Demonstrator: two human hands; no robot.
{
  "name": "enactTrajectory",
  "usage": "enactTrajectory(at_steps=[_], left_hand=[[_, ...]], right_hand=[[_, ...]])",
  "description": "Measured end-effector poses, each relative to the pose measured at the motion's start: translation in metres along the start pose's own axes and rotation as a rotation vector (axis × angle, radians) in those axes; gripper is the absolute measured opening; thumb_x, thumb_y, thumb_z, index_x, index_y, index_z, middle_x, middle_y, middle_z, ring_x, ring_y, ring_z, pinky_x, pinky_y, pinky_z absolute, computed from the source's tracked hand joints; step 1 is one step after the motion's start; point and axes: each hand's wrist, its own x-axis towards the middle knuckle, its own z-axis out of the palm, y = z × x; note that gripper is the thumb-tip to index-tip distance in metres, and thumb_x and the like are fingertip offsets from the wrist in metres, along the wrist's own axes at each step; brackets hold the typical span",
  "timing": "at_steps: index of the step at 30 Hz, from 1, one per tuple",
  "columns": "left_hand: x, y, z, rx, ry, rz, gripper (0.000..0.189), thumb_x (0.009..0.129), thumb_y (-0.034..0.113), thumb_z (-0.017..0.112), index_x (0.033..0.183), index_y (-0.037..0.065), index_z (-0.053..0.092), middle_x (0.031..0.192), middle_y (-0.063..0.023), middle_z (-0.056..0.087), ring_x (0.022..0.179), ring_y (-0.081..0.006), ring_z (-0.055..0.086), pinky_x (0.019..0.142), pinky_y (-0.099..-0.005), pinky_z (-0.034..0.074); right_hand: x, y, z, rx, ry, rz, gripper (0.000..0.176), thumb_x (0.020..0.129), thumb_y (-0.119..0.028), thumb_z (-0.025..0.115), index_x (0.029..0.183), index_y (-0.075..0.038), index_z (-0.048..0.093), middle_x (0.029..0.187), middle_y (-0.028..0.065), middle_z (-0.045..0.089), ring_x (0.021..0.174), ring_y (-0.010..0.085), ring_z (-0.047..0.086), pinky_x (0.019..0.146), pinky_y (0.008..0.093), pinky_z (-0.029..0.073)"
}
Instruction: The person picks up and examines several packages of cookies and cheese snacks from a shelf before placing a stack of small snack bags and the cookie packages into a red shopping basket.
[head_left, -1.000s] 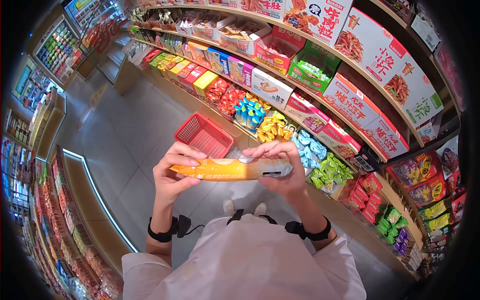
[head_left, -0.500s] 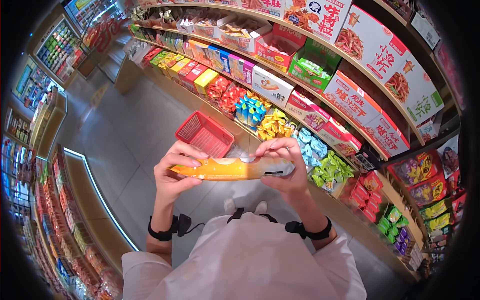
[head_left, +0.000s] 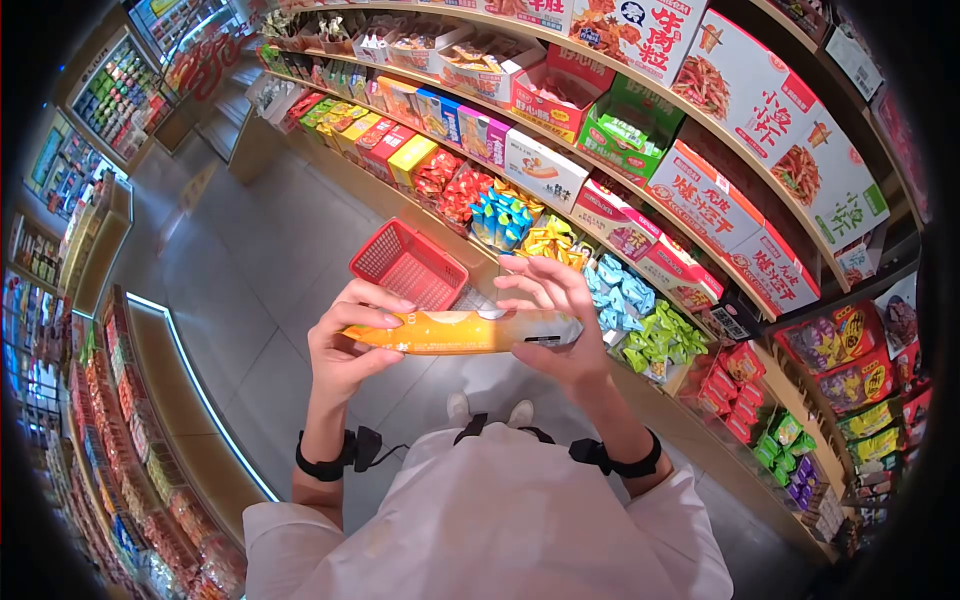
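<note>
At the left, a curved rack (head_left: 150,430) of packaged goods stands beside a strip of light, and the grey floor (head_left: 260,270) opens out to its right. The left hand (head_left: 335,335) comes next, a black band (head_left: 322,470) about its wrist; its grip is nearly closed, thumb on the near side and fingers on the far side, pinching the left end of an orange pack (head_left: 450,333). Beyond the pack a red basket (head_left: 437,285) sits on the floor, close to the shelf. The pack lies crosswise between the two hands, above the floor, orange at the left and pale at the right, over a pair of white shoes (head_left: 457,408) and a white shirt (head_left: 490,520). The right hand (head_left: 585,345) is at the pale end: its thumb touches the near side, while its fingers are raised and spread on the far side, so that grip is well open. Farther right, the shelf (head_left: 650,408) carries blue packs (head_left: 500,218), yellow packs (head_left: 553,243), pale blue packs (head_left: 617,295) and green packs (head_left: 665,335), with large printed boxes (head_left: 740,215) above them. Red packs (head_left: 728,390) lie nearer, at the right.
</note>
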Motion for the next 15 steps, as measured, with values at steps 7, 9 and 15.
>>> enactTrajectory(at_steps=[7,9,15], left_hand=[[0.000,0.001,-0.004,-0.065,-0.020,-0.003,0.026,0.069,0.000,0.069,0.093,0.002,0.058,0.097,-0.0156,0.057,0.094,-0.0238,0.056,0.081,-0.0320,0.048],[0.001,0.003,-0.004,-0.069,-0.023,0.009,0.026,0.069,0.000,0.069,0.092,0.002,0.059,0.097,-0.0156,0.057,0.094,-0.0238,0.057,0.081,-0.0321,0.048],[0.002,0.004,-0.006,-0.094,-0.055,0.050,0.026,0.068,0.001,0.070,0.091,0.002,0.060,0.096,-0.0164,0.058,0.093,-0.0239,0.057,0.080,-0.0322,0.049]], right_hand=[[0.002,-0.004,0.002,0.084,-0.032,0.024,0.068,0.070,0.001,0.064,0.129,-0.004,0.032,0.135,0.0224,0.030,0.120,0.0299,0.039,0.096,0.0394,0.034],[0.003,-0.007,-0.005,-0.105,-0.155,-0.017,0.056,0.070,0.002,0.063,0.121,-0.004,0.041,0.134,0.0235,0.031,0.121,0.0311,0.038,0.097,0.0403,0.032],[0.000,-0.009,0.001,-0.031,-0.130,-0.045,0.031,0.069,0.005,0.062,0.096,-0.005,0.050,0.131,0.0253,0.035,0.123,0.0332,0.038,0.100,0.0430,0.030]])
